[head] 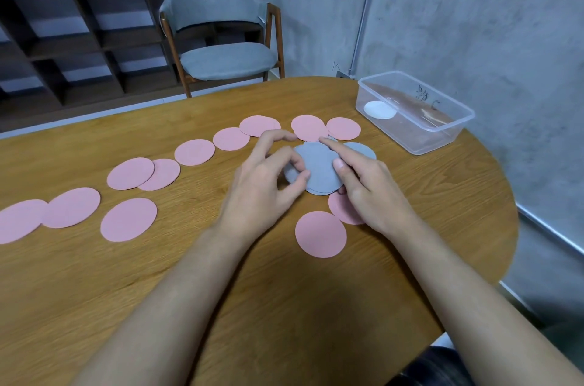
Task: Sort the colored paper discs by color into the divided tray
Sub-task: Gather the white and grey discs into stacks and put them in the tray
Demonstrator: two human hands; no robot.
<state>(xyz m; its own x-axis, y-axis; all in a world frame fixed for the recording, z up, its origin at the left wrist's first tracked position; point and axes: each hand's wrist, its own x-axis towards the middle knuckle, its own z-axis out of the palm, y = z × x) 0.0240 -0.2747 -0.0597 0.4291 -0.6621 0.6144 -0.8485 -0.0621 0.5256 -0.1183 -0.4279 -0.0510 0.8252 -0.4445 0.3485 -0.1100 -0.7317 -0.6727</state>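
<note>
A small stack of grey paper discs (317, 169) lies on the wooden table (221, 284) at the middle. My left hand (265, 186) pinches the stack's left edge between thumb and curled fingers. My right hand (363, 183) holds the stack's right side, with its index finger stretched across the top and its thumb on the edge. Another grey disc (363, 150) peeks out behind my right hand. Several pink discs (194, 152) lie scattered in an arc from the far left to behind the stack, and two more pink discs (320, 234) lie near my right wrist.
A clear plastic tray (442, 136) stands at the table's back right, with a white disc (379, 109) in its left end. A grey chair (218, 22) stands behind the table. A concrete wall runs along the right, close to the table's rounded edge.
</note>
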